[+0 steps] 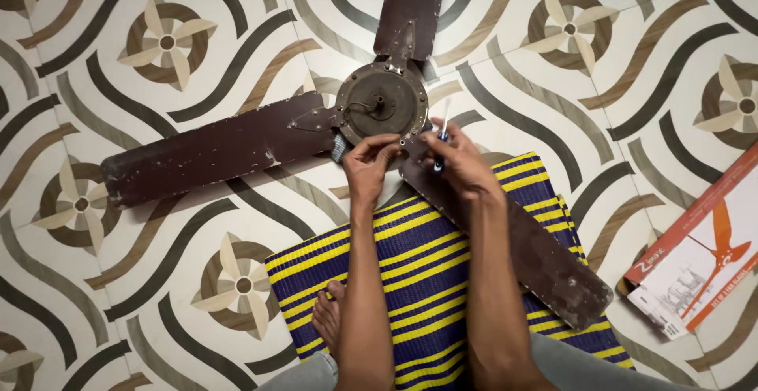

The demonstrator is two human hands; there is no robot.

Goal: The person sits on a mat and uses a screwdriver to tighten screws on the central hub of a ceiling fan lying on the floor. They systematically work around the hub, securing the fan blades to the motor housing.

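An old brown ceiling fan lies flat on the patterned floor, its round motor hub point(381, 103) in the upper middle with three dusty blades spreading out. My left hand point(369, 162) rests its fingertips at the hub's near edge, where the lower-right blade point(505, 237) joins. My right hand point(458, 162) is closed around a screwdriver point(443, 126) with a blue and clear handle, its tip pointing down at the same blade joint. The left blade point(213, 150) and the far blade point(410, 8) lie flat on the tiles.
A blue and yellow striped mat point(418, 272) lies under my arms and the near blade. My bare foot point(328, 316) rests on its left edge. An orange and white cardboard fan box point(699, 257) lies at the right. The floor is tiled in brown wave and flower patterns.
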